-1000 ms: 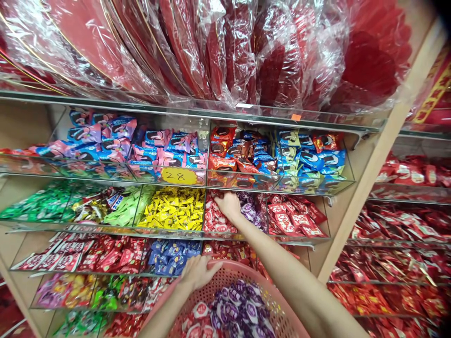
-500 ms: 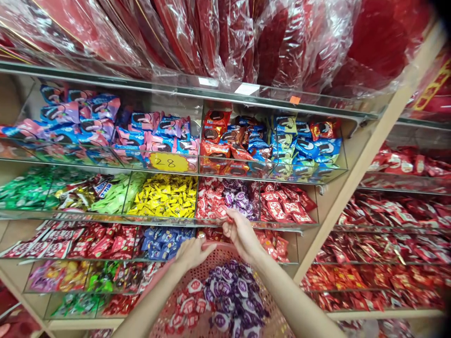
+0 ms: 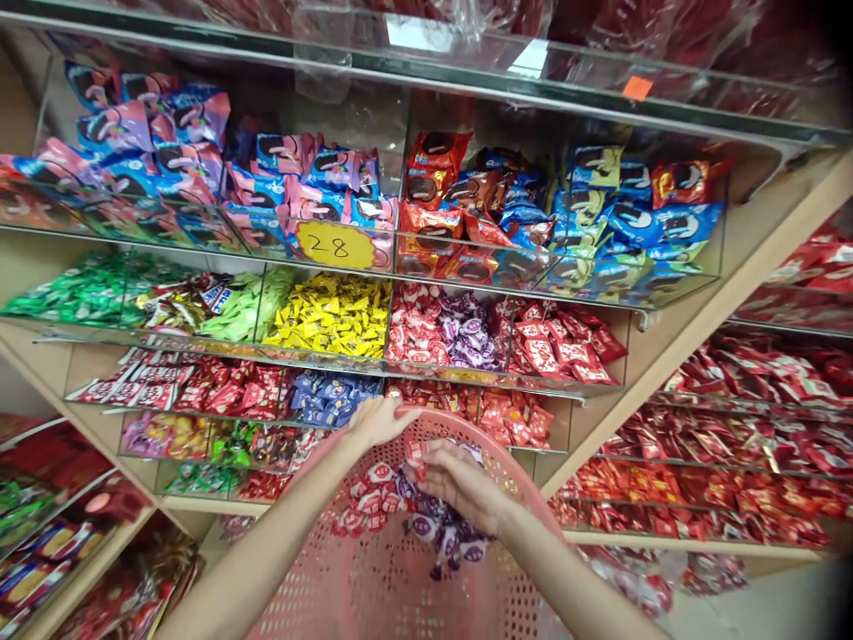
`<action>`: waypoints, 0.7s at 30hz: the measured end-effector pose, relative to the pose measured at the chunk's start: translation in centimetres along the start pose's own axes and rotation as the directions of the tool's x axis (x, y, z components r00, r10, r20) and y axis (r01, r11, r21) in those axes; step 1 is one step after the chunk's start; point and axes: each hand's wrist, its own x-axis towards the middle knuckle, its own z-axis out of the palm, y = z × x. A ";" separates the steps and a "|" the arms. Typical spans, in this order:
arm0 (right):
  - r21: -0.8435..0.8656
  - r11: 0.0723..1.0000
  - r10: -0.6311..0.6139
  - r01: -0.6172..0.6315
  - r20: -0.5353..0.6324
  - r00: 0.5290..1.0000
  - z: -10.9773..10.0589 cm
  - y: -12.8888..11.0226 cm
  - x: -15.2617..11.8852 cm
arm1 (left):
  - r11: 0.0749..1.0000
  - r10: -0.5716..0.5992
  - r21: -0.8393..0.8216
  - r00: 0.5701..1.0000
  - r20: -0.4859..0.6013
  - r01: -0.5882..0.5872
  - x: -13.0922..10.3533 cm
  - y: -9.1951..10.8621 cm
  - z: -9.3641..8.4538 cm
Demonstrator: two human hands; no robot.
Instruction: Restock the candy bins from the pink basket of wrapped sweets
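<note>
My left hand [image 3: 383,421] is closed over the far rim of a pink perforated plastic basket [image 3: 313,569], thumb along the edge. Over the basket's opening is my right hand [image 3: 466,484], a red-and-white wrapped candy [image 3: 416,455] at its fingertips. Inside the basket lie red-wrapped candies [image 3: 366,502] on the left and purple-and-white wrapped candies [image 3: 453,538] below my right hand, which hides some of them. Just beyond the rim, a shelf bin has matching red candies [image 3: 418,329] beside purple candies [image 3: 472,331].
Glass-fronted shelves [image 3: 333,351] carry yellow-wrapped candies [image 3: 330,313], green packets [image 3: 73,289] and blue packets [image 3: 333,397]. Higher up are packaged cookies [image 3: 433,227] and a yellow price tag [image 3: 335,245] reading 28. A slanting wooden upright [image 3: 666,356] divides off red packets on the right.
My right hand has come down from the shelf bin to inside the basket's opening, with the red candy. My left hand stays on the rim. The view has shifted, showing the shelves higher.
</note>
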 end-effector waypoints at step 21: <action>-0.109 0.993 0.041 -0.054 -0.118 0.992 3.3 5.6 4.9 | 1.000 0.015 -0.005 1.000 -0.010 -0.015 -0.3 -0.2 0.2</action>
